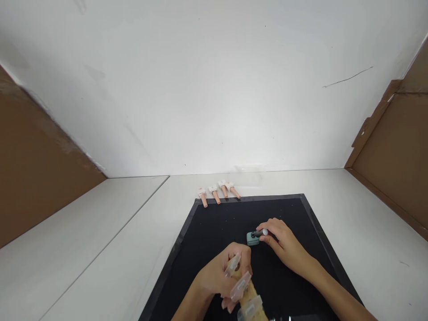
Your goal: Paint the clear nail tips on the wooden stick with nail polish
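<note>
My right hand [279,238] pinches a short grey-and-white rod [263,232] between thumb and fingers. The rod's dark end meets the top of a small teal block [253,240] on the black mat; whether the two are joined I cannot tell. Lower down and closer to me, my left hand [227,272] is closed around a light wooden strip [249,292]. Clear plastic pieces [240,285] sit along that strip, partly covering it and my fingers. Motion blurs this area, and the strip's near end is cut off by the bottom edge of the picture.
Several pinkish finger-shaped pegs [216,196] with white caps lie at the far left edge of the black mat [214,225]. A white tabletop [110,263] surrounds the mat. A white wall [214,89] rises behind, with brown cardboard panels [397,147] at both sides.
</note>
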Action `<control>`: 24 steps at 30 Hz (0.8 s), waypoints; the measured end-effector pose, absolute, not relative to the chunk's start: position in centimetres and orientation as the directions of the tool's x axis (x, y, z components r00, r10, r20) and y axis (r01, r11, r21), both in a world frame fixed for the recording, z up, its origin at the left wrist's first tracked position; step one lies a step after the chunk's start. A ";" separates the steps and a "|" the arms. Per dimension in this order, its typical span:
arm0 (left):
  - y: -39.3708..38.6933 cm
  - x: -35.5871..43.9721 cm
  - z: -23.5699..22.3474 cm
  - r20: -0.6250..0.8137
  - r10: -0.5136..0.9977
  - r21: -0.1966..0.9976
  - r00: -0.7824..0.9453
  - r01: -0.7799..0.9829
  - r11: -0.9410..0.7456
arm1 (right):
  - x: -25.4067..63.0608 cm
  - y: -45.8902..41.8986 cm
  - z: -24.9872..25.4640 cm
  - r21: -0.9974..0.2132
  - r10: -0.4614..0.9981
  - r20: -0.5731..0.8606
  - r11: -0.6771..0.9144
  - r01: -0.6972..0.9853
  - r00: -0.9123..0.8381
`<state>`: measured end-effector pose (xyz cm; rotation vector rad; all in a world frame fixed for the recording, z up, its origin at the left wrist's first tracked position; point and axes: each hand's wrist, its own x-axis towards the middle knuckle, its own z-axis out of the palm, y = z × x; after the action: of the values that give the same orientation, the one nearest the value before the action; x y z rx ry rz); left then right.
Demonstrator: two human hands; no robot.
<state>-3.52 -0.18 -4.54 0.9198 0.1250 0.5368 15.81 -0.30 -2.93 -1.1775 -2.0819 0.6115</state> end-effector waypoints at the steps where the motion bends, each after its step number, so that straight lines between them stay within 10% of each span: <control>1: -0.2 -3.5 -4.6 0.117 0.485 0.792 0.867 -0.376 0.481 | 15.7 -0.3 -3.1 -0.670 0.871 0.313 0.485 0.562 -0.379; 24: -0.9 -2.1 -3.6 -0.034 0.459 0.819 0.888 -0.239 0.522 | 13.9 0.8 -4.1 -0.825 0.910 0.371 0.415 0.383 -0.187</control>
<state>-2.07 -0.87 -3.59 0.9328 0.2595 0.4232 13.92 0.80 -4.13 -1.1233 -1.7619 0.7277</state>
